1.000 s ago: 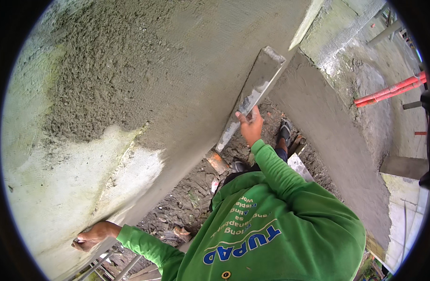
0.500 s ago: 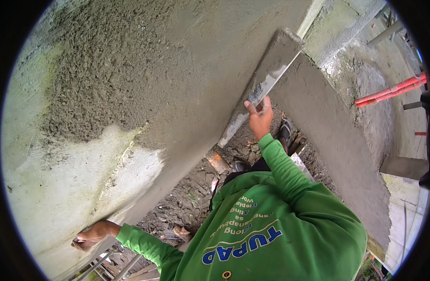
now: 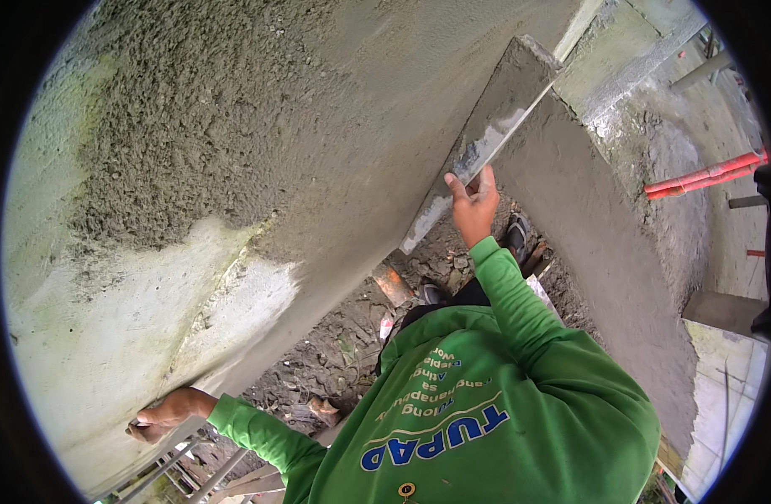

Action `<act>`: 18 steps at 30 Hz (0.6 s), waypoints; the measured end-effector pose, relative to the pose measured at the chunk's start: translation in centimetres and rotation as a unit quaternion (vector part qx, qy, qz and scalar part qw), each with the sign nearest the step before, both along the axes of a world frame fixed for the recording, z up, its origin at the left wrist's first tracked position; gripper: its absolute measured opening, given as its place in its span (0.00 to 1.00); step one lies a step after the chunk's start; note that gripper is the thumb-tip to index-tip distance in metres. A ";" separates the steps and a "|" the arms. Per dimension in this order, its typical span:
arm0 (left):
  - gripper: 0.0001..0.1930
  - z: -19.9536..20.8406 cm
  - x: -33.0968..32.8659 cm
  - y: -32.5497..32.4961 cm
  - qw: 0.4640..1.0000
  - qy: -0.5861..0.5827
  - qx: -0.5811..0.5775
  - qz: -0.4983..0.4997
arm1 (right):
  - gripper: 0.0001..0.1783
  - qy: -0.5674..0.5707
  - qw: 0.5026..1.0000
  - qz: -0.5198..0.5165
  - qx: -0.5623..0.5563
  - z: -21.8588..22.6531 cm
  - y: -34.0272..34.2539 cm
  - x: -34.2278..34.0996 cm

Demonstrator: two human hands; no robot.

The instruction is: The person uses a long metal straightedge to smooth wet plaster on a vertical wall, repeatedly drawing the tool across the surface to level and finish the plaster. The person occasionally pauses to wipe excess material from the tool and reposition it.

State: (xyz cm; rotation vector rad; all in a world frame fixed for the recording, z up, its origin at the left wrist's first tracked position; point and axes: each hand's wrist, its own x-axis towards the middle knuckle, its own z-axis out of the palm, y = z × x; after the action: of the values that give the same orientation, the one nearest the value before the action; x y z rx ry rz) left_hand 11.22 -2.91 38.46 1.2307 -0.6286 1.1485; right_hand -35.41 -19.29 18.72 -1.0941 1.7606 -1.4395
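My right hand [image 3: 475, 204] grips a long, flat straightedge [image 3: 493, 137] by its near edge, thumb on the face and fingers behind. Grey mortar smears its face, and a bright bare rim runs along its right side. It slants along the inner corner between the large wall [image 3: 360, 109] on the left and the freshly mortared strip [image 3: 591, 227] on the right. At the lower left, my left hand [image 3: 168, 412] lies against the pale, unplastered lower part of the wall with its fingers curled. What those fingers close on is hidden.
Rough, wet-looking mortar [image 3: 184, 126] covers the upper left wall. Broken soil and debris [image 3: 318, 370] lie below, with an orange-stained block [image 3: 392, 284] near my feet. Red pipes [image 3: 705, 175] jut in at the right. Poles [image 3: 221, 475] stand beneath my left arm.
My right hand has slid the straightedge slightly up along the corner, away from me. My left hand stays at the wall. The whole view has shifted a little.
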 end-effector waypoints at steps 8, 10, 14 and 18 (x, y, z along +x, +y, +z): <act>0.28 -0.2 0.3 0.0 0.999 0.039 0.028 0.015 | 0.19 0.013 0.996 0.066 -0.058 -10.1 4.6 5.8; 0.27 -0.2 0.3 0.6 0.999 0.014 0.039 0.035 | 0.20 -0.018 0.996 0.062 -0.067 -8.8 3.3 4.1; 0.27 0.0 -0.6 0.1 1.000 0.017 0.015 0.012 | 0.17 -0.002 1.000 -0.011 0.000 0.1 -0.2 -0.3; 0.28 0.2 -1.2 -1.2 1.000 0.024 -0.005 0.003 | 0.20 0.073 0.992 -0.026 -0.104 -5.3 3.2 5.7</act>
State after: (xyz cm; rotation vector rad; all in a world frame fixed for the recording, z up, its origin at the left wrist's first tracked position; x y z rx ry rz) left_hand 10.05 -4.10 38.70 1.2496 -0.5830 1.1223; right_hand -29.71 -16.04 13.45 -1.2991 1.7805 -1.6409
